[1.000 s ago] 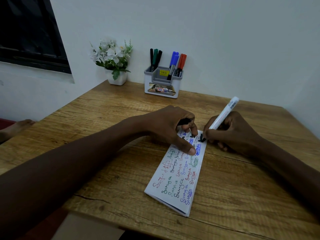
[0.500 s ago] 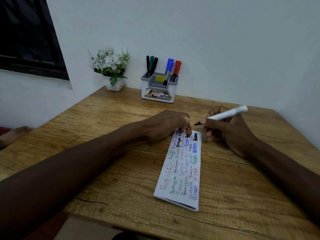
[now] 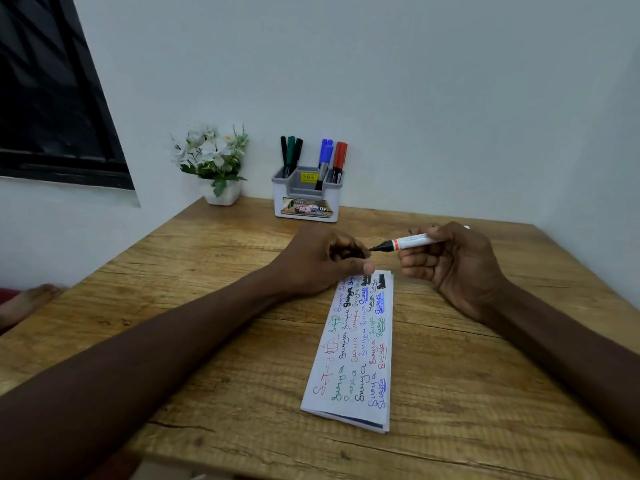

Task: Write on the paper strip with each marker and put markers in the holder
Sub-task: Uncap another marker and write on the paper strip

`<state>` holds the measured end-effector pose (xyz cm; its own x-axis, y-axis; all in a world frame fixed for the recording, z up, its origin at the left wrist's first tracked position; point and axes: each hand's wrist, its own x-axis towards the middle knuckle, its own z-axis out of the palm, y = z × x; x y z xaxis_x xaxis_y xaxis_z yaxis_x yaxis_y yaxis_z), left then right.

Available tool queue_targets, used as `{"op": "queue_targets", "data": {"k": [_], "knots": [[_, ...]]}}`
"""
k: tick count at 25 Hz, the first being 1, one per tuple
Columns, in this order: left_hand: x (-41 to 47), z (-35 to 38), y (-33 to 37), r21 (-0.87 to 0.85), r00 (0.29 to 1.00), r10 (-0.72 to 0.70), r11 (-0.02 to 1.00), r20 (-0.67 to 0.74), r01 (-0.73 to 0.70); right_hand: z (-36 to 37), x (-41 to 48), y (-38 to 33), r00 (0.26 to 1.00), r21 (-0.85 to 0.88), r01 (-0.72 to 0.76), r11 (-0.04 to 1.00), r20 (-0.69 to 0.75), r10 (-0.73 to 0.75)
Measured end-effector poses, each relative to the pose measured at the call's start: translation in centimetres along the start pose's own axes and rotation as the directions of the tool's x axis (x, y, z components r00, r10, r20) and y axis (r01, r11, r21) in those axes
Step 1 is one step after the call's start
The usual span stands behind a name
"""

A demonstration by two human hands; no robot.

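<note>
1. Watching the right hand (image 3: 450, 265) first: its fingers are curled tight round the rear half of the marker (image 3: 412, 242). It holds the marker nearly level above the table (image 3: 207, 306), with the bare black tip aimed left.
2. I'd call that marker light and stiff, with a smooth plastic barrel that could twist in a loose grip. The best hold is mid-barrel, behind the orange band, well clear of the wet tip, which will mark anything it brushes.
3. Over to the left hand (image 3: 322, 261): the fingers are bunched into a small fist around a short dark piece that I read as the cap (image 3: 346, 252). The marker's tip sits just beside it, nearly at its mouth. The thumb hangs low at the far end of the paper strip (image 3: 360, 348), and I cannot tell whether it touches.
4. The strip lies flat on the wood, with its long side running away from me, and it is crowded with words in red, green, black and blue. It looks thin and floppy and likely to slide, so I'd pin one end rather than lift it.
5. The holder (image 3: 304, 206) stands against the wall, well apart from both hands. Black, green, blue and red markers stand upright in it. My call is that the cap goes on next, then this marker joins them.
</note>
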<state>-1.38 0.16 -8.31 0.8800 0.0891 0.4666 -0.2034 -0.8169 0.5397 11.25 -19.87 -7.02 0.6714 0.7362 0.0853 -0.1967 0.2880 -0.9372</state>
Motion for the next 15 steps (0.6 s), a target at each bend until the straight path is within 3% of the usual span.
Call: {"op": "queue_targets", "data": {"k": [10,15], "knots": [[0.08,0.54,0.47,0.031,1.000,-0.015,0.999,0.013,0.014,-0.33,-0.10,0.26,0.999,-0.191,0.032,0.981,0.048,-0.023],[0.10,0.61,0.07,-0.013,0.991,-0.115,0.993,-0.063,0.115,-0.77,0.06,0.66,0.993,-0.303,0.047,0.952,0.119,-0.011]]}}
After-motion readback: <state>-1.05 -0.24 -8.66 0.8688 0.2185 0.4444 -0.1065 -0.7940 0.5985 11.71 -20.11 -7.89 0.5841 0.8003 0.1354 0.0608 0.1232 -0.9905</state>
